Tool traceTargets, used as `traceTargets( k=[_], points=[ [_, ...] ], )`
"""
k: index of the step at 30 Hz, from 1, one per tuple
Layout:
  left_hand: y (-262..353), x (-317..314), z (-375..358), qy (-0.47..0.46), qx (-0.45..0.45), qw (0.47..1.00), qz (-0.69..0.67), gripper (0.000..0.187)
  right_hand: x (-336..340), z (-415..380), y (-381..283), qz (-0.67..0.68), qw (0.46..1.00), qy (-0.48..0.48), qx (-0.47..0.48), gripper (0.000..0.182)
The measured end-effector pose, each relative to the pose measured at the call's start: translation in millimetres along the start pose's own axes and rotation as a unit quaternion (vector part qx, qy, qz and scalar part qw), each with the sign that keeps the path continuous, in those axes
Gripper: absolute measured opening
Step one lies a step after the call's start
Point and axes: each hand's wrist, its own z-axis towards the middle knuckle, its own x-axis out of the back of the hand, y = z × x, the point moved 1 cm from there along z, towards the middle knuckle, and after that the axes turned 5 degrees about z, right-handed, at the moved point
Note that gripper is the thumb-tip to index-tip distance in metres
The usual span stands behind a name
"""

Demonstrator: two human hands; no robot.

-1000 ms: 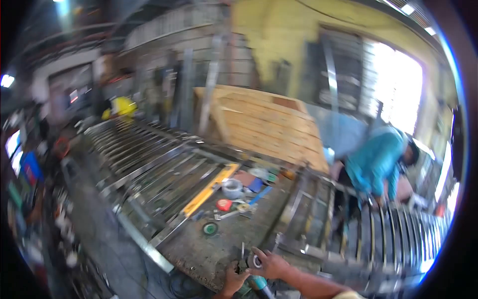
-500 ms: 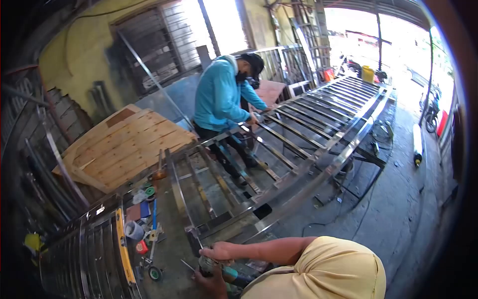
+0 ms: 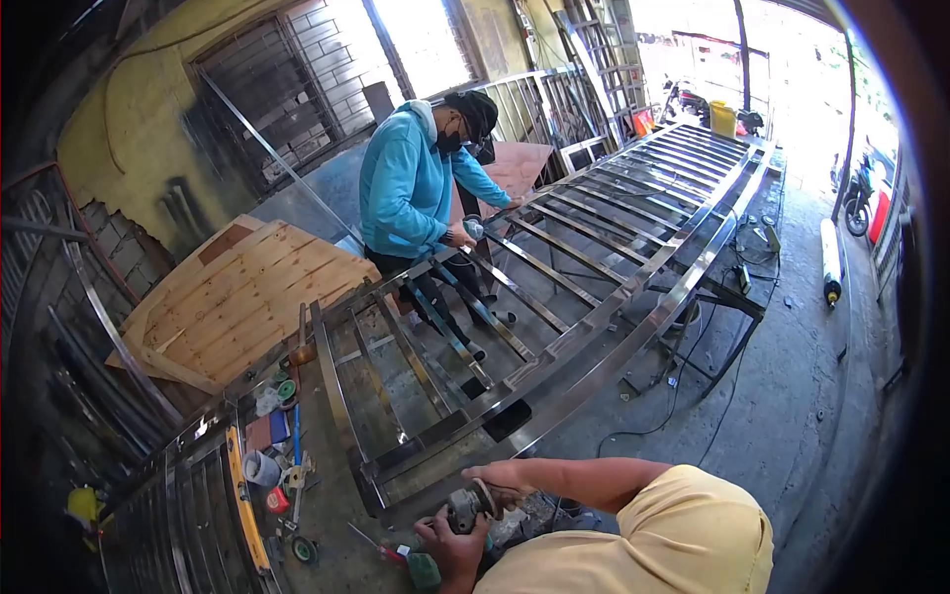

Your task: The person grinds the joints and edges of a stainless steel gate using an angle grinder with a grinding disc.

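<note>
An angle grinder (image 3: 463, 509) is held over the near end of a metal frame, its grey head and brown disc (image 3: 487, 497) in view. My left hand (image 3: 453, 544) wraps round the grinder from below. At the disc side, my right hand (image 3: 503, 479) has its fingers closed on the disc's edge. The shiny barred frame (image 3: 584, 342) stretches away to the upper right. Beside my left hand lie a thin-shafted tool with a red handle (image 3: 394, 555) and a green object (image 3: 425, 569).
Across the frame a person in a blue hoodie (image 3: 401, 183) holds another grinder (image 3: 473, 228). Left of me are a yellow level (image 3: 242, 485), white cup (image 3: 261, 468) and red tape measure (image 3: 277, 501). A wooden panel (image 3: 247, 297) leans behind. A cable (image 3: 673, 406) trails across the floor.
My hands and the grinder have shifted right, and the grinder has turned so its disc shows. The person in blue stands more upright. My view has tilted slightly.
</note>
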Motion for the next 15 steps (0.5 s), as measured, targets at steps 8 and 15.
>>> traceTargets(
  k=[8,15],
  points=[
    [14,20,56,0.032,0.064,0.967,-0.245,0.060,-4,57,71,0.156,0.927,-0.223,0.257,0.082],
    [19,39,96,-0.057,0.095,0.890,-0.442,0.021,-10,-21,-5,0.184,0.880,-0.379,0.221,0.081]
  ],
)
